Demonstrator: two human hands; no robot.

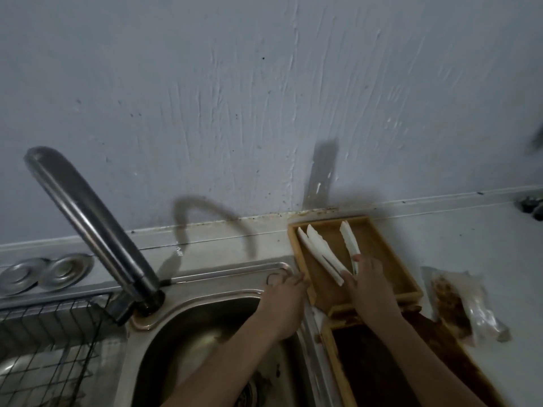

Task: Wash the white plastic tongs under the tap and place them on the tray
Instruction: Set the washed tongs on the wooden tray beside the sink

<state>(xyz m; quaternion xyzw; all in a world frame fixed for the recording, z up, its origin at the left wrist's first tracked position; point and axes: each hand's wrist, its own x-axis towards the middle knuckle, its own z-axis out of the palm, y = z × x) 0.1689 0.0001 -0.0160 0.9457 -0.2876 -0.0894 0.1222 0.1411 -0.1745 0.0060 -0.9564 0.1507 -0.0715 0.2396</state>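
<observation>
Since the white tongs (321, 254) already lie in the wooden tray (379, 245), washing looks done. The right hand (368, 282) grips their handle end, not yet released; the left hand (286, 301) rests loose on the tray's edge.

At left, the tap (88, 218) is smooth, dull-shining metal, and the sink (182, 327) below it is brushed steel. A black wire rack (50, 342) sits lower left. The tongs (320, 257) look like smooth white plastic, lying in a matt wooden tray (379, 245). The wall (264, 98) shows rough, streaky painted plaster. A crinkled clear plastic bag (467, 304) lies right.
</observation>
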